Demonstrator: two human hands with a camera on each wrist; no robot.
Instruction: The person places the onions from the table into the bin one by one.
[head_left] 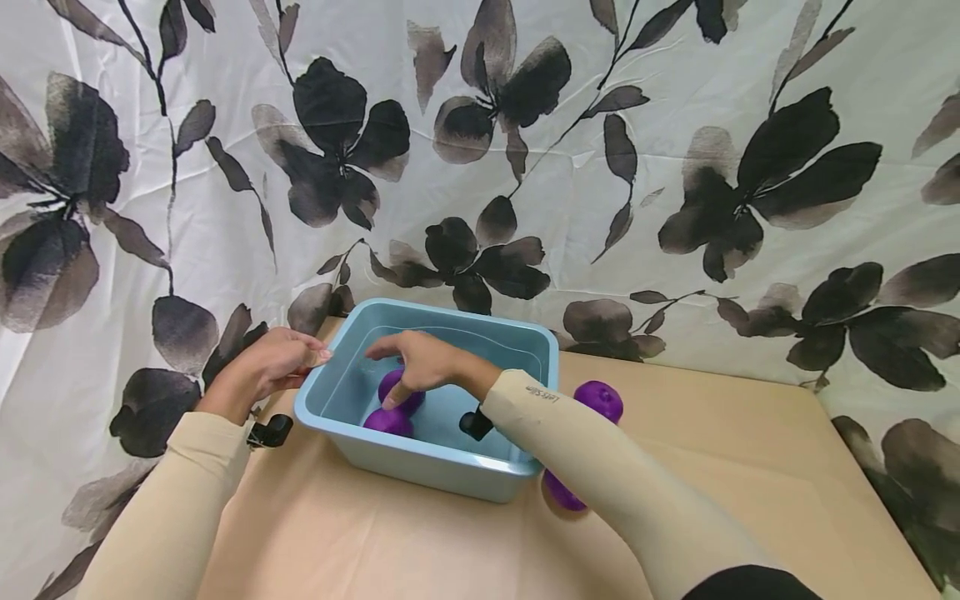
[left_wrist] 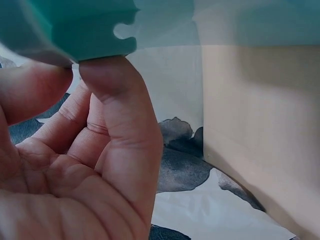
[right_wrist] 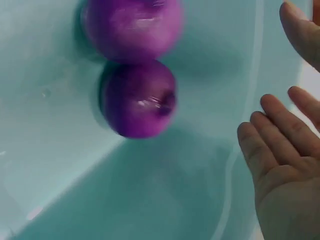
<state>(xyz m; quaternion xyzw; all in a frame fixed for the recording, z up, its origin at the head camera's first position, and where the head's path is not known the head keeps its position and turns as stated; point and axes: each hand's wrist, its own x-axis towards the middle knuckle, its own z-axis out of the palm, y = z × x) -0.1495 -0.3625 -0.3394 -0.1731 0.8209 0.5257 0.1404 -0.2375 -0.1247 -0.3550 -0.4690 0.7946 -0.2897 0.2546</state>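
Note:
A light blue plastic tub [head_left: 420, 473] stands on the table in the head view. At its left end my left hand [head_left: 281, 362] pinches the rim between thumb and fingers; the left wrist view shows the fingertips against the rim's edge [left_wrist: 102, 37]. Inside the tub lie two round purple fruit-like things, a nearer one [head_left: 388, 422] and a farther one [head_left: 411, 403], side by side and touching. Over them my right hand [head_left: 431, 362] reaches in with its fingers spread and holds nothing. In the right wrist view, one purple fruit [right_wrist: 140, 100] shows a dark dimple.
Two more purple fruits lie on the tan table [head_left: 735, 467] right of the tub: one farther back [head_left: 600, 400], the other nearer [head_left: 562, 492] and partly behind my right sleeve [head_left: 600, 450]. A flower-printed cloth [head_left: 570, 183] hangs behind the table.

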